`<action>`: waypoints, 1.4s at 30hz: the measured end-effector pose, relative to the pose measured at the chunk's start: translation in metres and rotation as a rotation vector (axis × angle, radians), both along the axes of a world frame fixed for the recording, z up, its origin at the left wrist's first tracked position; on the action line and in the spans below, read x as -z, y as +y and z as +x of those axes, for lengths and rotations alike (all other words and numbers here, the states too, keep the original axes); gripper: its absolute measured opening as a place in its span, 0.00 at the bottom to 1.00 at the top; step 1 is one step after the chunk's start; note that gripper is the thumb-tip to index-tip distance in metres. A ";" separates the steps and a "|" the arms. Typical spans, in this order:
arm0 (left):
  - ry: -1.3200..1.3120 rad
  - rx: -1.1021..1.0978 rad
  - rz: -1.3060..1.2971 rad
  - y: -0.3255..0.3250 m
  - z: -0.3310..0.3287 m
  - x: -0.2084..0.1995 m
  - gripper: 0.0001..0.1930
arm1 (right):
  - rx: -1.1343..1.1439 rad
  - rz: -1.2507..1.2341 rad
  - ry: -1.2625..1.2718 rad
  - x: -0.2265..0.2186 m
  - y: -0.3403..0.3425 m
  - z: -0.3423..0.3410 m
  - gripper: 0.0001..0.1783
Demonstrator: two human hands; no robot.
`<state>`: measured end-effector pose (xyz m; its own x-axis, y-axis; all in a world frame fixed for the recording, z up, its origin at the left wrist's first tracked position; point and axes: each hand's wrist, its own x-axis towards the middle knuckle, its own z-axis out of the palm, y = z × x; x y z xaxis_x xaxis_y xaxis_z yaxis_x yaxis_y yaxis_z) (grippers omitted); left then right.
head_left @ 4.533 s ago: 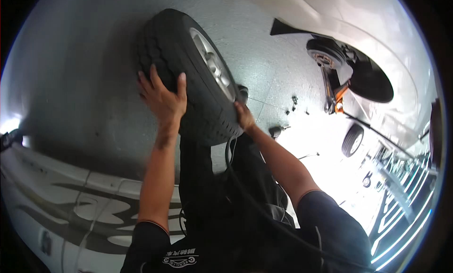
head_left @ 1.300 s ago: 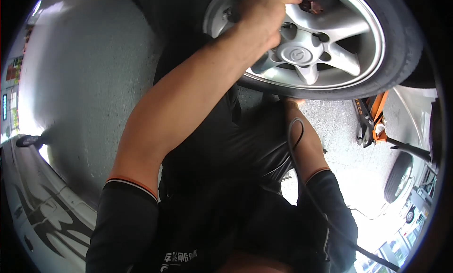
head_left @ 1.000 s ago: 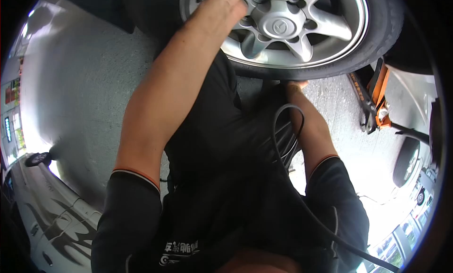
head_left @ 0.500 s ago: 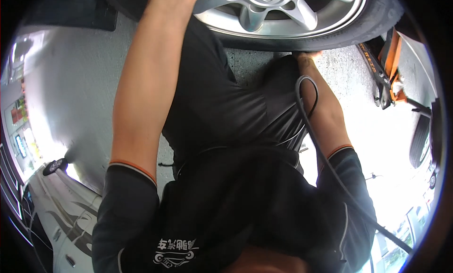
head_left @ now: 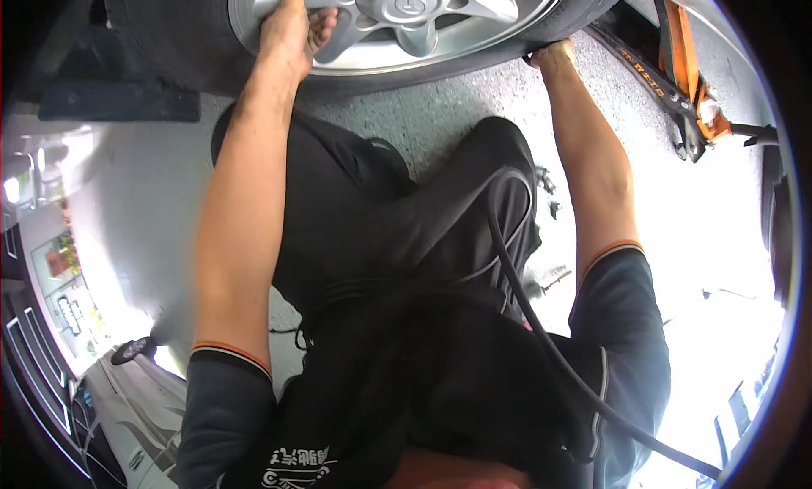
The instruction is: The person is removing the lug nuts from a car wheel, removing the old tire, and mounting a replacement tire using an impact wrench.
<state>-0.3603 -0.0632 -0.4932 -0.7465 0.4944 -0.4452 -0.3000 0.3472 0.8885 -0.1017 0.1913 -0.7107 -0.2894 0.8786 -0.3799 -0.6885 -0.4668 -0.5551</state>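
A car wheel [head_left: 414, 41] with a silver spoked rim and a black tyre [head_left: 406, 81] stands upright at the far side in front of me. My left hand [head_left: 292, 41] grips its rim on the left, one finger stretched along a spoke and the others curled at the gap between spokes. Lower on the right, my right hand [head_left: 556, 56] holds the tyre's bottom edge from beneath; its fingertips are hidden by the rubber. The wheel's top lies outside the view.
Orange and black jack-like equipment [head_left: 668, 74] stands right of the wheel. A dark hose [head_left: 550, 341] crosses my lap. Small metal parts [head_left: 545, 282] lie on the speckled floor [head_left: 406, 125] near my right knee. A light-coloured car [head_left: 127, 404] is at the lower left.
The wheel has shifted left in view, and the left hand on it now shows fully. My right hand stays at the tyre's underside. The legs have spread, and floor parts show beside the right knee.
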 end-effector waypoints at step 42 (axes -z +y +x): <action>1.801 -0.584 0.275 -0.029 -0.051 -0.055 0.31 | -0.033 -0.178 0.030 -0.038 -0.012 -0.013 0.37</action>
